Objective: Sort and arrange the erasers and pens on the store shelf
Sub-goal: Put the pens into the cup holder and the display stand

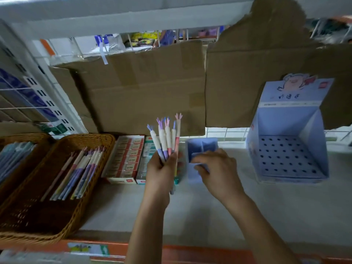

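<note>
Two wicker baskets at far left. The outer basket (pixel 22 135) holds bluish packets I cannot make out. The inner basket (pixel 89 137) holds loose pens (pixel 80 174) lying lengthwise, forked caps toward the back.

Erasers (pixel 125 159): red-and-white packs in an open tray, touching the inner basket's right rim. A second, teal-edged tray (pixel 148 151) sits just beside it, partly hidden by my wrist.

Left hand (pixel 162 172): fingers wrapped round a bundle (pixel 165 138) of five or six pens — count unsure. They have cream barrels, pink or lilac lower ends, and small forked caps in pink, purple and blue. The bundle stands near upright and slightly fanned, caps up and leaning toward the back.

Small blue box (pixel 202 146): dividers inside, standing on the shelf (pixel 190 206) just right of the bundle. Right hand (pixel 217 168) is at its near side, fingers curled on the front wall or a flap; blur keeps me from saying which.

Tall blue display stand (pixel 285 155): floor punched with rows of holes, none filled. It is well apart to the right, nearer my right hand than my left.

Backing: brown cardboard (pixel 142 88) against the wire grid.

Judgement: the bundle's next home likely lies to its right. Its long axis is upright, so it could go caps-up into the small blue box — which my right hand seems to steady.
</note>
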{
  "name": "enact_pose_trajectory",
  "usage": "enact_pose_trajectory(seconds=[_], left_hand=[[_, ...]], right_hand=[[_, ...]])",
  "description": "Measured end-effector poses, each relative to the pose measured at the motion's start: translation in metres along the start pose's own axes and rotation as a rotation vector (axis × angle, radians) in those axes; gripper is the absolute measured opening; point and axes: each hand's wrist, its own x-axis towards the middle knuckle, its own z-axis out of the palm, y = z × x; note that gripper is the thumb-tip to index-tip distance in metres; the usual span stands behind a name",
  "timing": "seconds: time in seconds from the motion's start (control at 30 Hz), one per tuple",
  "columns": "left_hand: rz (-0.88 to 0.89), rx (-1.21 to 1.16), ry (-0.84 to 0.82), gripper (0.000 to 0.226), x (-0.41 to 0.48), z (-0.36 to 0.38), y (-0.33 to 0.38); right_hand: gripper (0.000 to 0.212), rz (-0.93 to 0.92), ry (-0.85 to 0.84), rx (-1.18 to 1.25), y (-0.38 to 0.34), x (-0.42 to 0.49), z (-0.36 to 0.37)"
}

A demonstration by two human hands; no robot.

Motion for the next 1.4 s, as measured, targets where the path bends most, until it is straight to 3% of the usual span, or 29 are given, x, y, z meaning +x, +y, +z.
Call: enact_pose_trajectory(seconds=[0.2,0.3,0.37,0.43,0.5,0.63,0.87,1.0,1.1,1.23,1.3,1.4], left_hand=[[0.011,-0.019,-0.057,0.014,0.004,-0.014,0.011],[0.002,-0.03,-0.087,0.007,0.008,-0.014,0.015],[-0.009,-0.043,-0.134,0.01,0.009,-0.015,0.016],[-0.023,-0.071,-0.192,0.013,0.01,-0.015,0.017],[-0.031,-0.126,-0.249,0.015,0.01,-0.014,0.02],[-0.077,-0.155,-0.345,0.017,0.01,-0.014,0.023],[-0.162,-0.088,-0.359,0.012,0.021,-0.02,0.016],[-0.146,-0.063,-0.382,0.013,0.024,-0.018,0.017],[-0.135,-0.064,-0.312,0.012,0.029,-0.016,0.016],[-0.183,-0.108,-0.185,0.004,0.038,-0.017,0.011],[-0.177,-0.133,-0.183,0.006,0.038,-0.015,0.012],[-0.183,-0.138,-0.193,0.006,0.037,-0.011,0.015]], right_hand=[[0.039,-0.013,-0.023,0.12,-0.036,-0.017,-0.009],[0.025,0.05,-0.156,0.111,-0.038,-0.013,-0.016],[0.018,0.064,-0.111,0.085,-0.037,-0.011,-0.02],[0.016,0.081,0.071,0.122,-0.04,-0.009,-0.024],[0.013,0.187,0.181,0.317,-0.04,0.002,-0.025],[0.013,0.385,0.111,0.798,-0.041,0.024,-0.025],[0.011,0.588,0.023,1.093,-0.036,0.029,-0.022],[0.012,0.563,0.041,1.118,-0.035,0.035,-0.026],[0.012,0.551,0.15,1.133,-0.027,0.045,-0.04],[0.018,0.434,0.306,0.85,-0.005,0.054,-0.058],[0.016,0.395,0.268,0.623,0.002,0.054,-0.054],[0.007,0.401,0.078,0.408,0.003,0.048,-0.039]])
